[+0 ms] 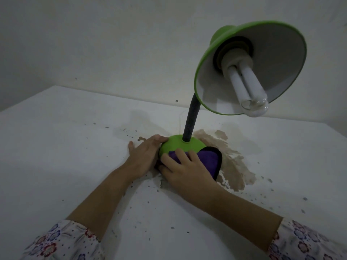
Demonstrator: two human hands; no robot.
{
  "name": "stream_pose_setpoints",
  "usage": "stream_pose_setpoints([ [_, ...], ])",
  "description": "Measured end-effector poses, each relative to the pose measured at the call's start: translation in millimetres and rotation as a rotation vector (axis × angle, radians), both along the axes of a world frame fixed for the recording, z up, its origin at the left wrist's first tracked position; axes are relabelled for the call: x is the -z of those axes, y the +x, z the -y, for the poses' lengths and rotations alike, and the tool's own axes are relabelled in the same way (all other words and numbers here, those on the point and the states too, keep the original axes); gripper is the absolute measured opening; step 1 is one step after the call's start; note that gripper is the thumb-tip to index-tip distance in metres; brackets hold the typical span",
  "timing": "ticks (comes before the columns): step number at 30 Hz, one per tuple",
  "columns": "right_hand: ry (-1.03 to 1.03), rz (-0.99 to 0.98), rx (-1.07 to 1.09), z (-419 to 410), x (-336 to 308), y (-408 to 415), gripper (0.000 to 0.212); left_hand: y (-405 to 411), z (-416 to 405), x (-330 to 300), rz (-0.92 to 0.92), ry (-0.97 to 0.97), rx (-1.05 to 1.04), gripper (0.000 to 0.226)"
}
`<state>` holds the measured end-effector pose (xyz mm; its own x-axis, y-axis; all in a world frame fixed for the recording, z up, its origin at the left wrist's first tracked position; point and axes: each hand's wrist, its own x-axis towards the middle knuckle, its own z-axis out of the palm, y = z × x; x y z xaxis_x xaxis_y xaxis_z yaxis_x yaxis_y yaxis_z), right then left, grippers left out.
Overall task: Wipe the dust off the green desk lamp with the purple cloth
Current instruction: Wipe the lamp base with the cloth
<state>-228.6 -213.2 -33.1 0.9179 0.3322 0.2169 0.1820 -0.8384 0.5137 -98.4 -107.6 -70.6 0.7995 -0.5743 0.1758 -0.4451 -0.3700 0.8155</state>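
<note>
The lamp [180, 145] stands on a stained, speckled white table [65, 147]. The right hand [185, 171] presses the cloth [208, 158] onto its base, grip loose; the left hand [143, 154], flat, steadies it.

The green desk lamp [180, 147] is made with a smooth, hard base that looks like plastic, with a soft shine. Its black neck [191, 119] is ribbed and bendy. The shade [221, 34] is shiny green outside and painted matt white inside. The bulb [247, 89] is made of smooth, milky glass. The purple cloth [210, 158] is seen to be soft and fuzzy, with a black stitched edge. The counter [65, 137] is painted matt white, and the paint is chipped and peeled in rough brown patches. The sleeves [62, 241] are made of thin flowered cloth.
</note>
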Motion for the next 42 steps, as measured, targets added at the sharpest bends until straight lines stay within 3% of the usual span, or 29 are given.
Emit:
stream_pose_setpoints([
  [4,-0.016,0.068,-0.020,12,3,-18,0.052,-2,0,-1,0.104,0.079,-0.018,0.039],
  [11,-0.085,0.050,-0.114,54,0,-47,0.047,-4,0,0,0.149,0.131,-0.056,0.046],
  [19,-0.078,-0.047,-0.070,92,-7,-55,0.078,-4,0,1,0.150,0.132,-0.069,0.046],
  [29,0.115,-0.042,-0.060,127,-2,-48,0.064,-9,-2,-2,0.178,0.125,-0.055,0.047],
  [31,0.163,-0.052,-0.047,131,-3,-47,0.062,-12,-3,-3,0.193,0.137,-0.039,0.057],
  [34,0.229,-0.033,-0.001,133,-7,-44,0.057,-15,-4,-5,0.220,0.185,-0.003,0.096],
  [36,0.398,0.038,0.046,132,-11,-38,0.052,-15,-5,-4,0.268,0.228,0.014,0.113],
  [39,0.703,0.129,0.140,122,-17,-24,0.048,-14,-4,-2,0.295,0.263,0.020,0.119],
  [42,0.557,-0.015,0.204,105,-6,-6,0.050,-13,-4,-3,0.276,0.264,0.018,0.119],
])
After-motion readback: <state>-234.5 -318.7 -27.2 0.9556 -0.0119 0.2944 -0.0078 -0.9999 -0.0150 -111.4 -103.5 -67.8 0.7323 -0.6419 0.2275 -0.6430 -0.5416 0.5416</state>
